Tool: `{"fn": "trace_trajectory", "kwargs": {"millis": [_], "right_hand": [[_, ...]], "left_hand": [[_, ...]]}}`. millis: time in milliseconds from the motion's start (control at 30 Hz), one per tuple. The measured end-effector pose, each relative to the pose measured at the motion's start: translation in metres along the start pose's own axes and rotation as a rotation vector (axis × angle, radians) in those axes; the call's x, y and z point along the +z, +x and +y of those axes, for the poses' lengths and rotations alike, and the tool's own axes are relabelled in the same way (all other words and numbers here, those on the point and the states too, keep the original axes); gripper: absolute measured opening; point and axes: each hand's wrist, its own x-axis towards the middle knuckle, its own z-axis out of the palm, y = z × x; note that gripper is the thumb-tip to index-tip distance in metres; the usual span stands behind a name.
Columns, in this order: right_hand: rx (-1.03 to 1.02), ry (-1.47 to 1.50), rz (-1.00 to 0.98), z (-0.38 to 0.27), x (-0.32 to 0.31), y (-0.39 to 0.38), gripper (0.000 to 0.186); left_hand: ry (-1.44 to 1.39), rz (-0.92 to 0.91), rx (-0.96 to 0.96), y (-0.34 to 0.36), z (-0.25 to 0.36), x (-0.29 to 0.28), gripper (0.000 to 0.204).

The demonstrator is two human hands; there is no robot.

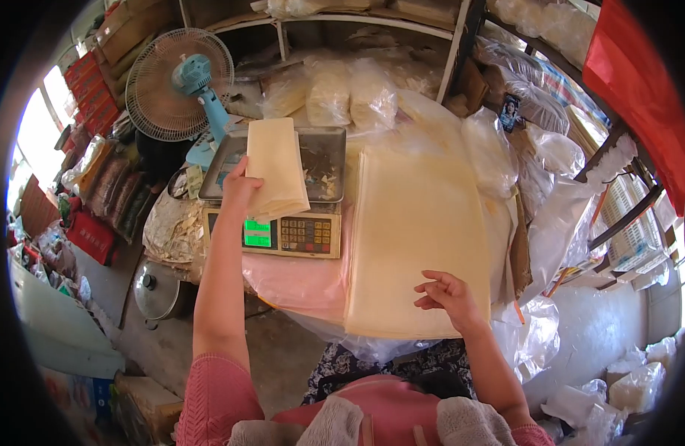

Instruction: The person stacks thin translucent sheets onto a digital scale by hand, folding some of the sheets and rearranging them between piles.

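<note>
Fingers of the left hand (240,187) clamp folded cream sheets (275,160) extending lengthwise ahead, over a digital scale (327,249); the right hand (452,297), fingers parted, hangs nearer the flat sheet stack (417,223) beneath.

The bundle (274,160) and the stack (417,230) looked papery and matt; the tray (329,152) was dull, scuffed metal, the fan (194,73) smooth plastic, the bags (373,93) glossy, crinkled plastic, the sleeve (220,394) patterned knit.
</note>
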Motion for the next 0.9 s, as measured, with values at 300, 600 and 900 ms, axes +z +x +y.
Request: {"fn": "trace_trajectory", "kwargs": {"millis": [300, 600, 900], "right_hand": [[-0.187, -0.551, 0.073, 0.022, 0.009, -0.008, 0.021], [-0.769, -1.389, -0.249, 0.049, 0.06, -0.003, 0.013], [-0.228, -0.386, 0.205, 0.03, -0.005, 0.031, 0.013]], "left_hand": [[0.585, 0.297, 0.638, -0.06, 0.001, 0.018, 0.047], [0.424, -0.133, 0.645, -0.25, -0.112, 0.059, 0.054], [0.88, -0.529, 0.745, -0.289, -0.103, 0.081, 0.048]]}}
